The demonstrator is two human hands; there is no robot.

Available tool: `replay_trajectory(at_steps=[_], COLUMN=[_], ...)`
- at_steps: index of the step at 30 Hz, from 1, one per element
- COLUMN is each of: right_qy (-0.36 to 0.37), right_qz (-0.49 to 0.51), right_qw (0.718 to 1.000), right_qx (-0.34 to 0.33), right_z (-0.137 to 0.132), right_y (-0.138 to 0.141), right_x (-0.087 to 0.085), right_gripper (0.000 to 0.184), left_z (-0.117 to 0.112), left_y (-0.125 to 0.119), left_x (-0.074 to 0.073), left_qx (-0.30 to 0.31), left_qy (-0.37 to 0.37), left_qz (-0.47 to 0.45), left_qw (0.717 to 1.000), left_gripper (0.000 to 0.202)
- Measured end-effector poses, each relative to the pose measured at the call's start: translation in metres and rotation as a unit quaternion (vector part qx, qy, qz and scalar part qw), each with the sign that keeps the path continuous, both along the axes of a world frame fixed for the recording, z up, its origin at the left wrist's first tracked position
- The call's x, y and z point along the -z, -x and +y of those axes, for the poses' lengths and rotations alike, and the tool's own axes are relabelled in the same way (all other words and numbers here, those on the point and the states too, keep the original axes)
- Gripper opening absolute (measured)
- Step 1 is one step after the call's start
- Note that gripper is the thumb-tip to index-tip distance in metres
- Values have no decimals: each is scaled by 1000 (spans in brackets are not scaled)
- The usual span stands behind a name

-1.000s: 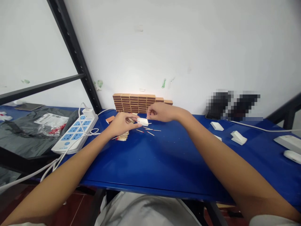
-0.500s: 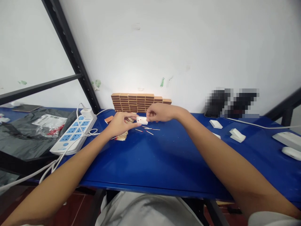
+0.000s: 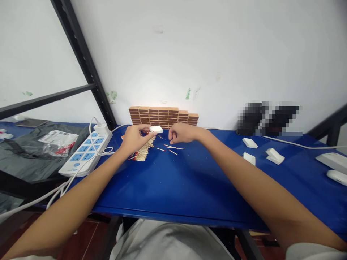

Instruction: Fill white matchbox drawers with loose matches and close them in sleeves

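Observation:
A small white matchbox tray (image 3: pixel 156 129) is pinched between the thumb and fingers of my left hand (image 3: pixel 132 138). It is held above a heap of red-tipped matches (image 3: pixel 142 152), and its inside does not show now. My right hand (image 3: pixel 181 133) hovers a little to the right of the tray with its fingers curled together. Whether anything small is between those fingertips I cannot make out. Several loose matches (image 3: pixel 171 147) lie on the blue table (image 3: pixel 168 180) just below my right hand.
Stacked brown matchboxes (image 3: pixel 158 115) line the wall behind my hands. At left are a white power strip (image 3: pixel 86 153) with cables and a dark plastic bag (image 3: pixel 32 155). White trays (image 3: pixel 249 143) lie at right, near two blurred dark objects (image 3: pixel 252 119).
My left hand has lifted the tray and moved it left, tilting it so its inside is out of sight. My right hand has come away from the tray, its fingers curled.

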State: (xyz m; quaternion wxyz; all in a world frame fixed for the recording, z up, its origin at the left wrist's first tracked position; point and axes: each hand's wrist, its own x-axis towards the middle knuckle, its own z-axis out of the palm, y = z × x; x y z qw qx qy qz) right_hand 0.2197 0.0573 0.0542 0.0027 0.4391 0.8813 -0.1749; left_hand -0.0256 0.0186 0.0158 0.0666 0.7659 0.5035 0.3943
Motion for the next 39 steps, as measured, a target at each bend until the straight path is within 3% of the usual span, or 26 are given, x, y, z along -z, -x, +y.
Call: replay_trajectory(at_steps=[7, 16, 24, 30, 39], right_qy=[52, 19, -69, -82, -59], right_qz=[-68, -63, 18, 78, 40], right_qw=[996, 997, 997, 993, 997], right_qx=[-20, -51, -33, -30, -42], right_z=[-7, -6, -13, -13, -5], right_y=[21, 13, 20, 13, 7], right_x=[18, 7, 3, -5, 0], right_gripper=[15, 21, 20, 16, 17], left_z=[-1, 3, -5, -1, -3], left_y=[0, 4, -5, -3, -6], left_x=[1, 7, 8, 8, 7], left_qx=[5, 55, 142, 103, 99], left_qy=[2, 6, 75, 60, 88], left_qz=[46, 146, 35, 4, -12], left_qw=[999, 988, 986, 993, 991], left_gripper=[36, 38, 40, 44, 45])
